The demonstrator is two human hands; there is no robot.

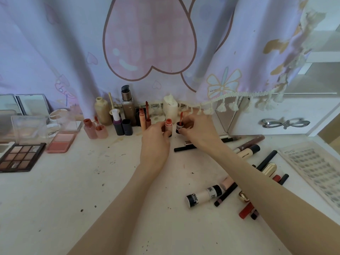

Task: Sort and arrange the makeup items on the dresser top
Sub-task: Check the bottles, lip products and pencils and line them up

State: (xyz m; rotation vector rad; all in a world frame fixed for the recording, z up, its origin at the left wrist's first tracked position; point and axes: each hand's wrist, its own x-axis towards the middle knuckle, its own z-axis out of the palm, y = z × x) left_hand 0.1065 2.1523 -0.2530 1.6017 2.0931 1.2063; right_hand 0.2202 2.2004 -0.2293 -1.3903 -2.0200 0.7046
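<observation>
1. Left hand (156, 134) grips an upright peach tube (168, 126) at the dresser top's (73, 190) back row.
2. Right hand (195, 128) pinches a dark tube (178, 127).
3. Next, probably: stand both upright beside the bottles.

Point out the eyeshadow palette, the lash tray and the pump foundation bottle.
eyeshadow palette (20, 157), head view, middle of the pans
lash tray (316, 168), head view, centre of the lash rows
pump foundation bottle (128, 109), head view, front of the body

Eyeshadow palette (18, 157) cut by left edge; lash tray (316, 166) by right.
</observation>
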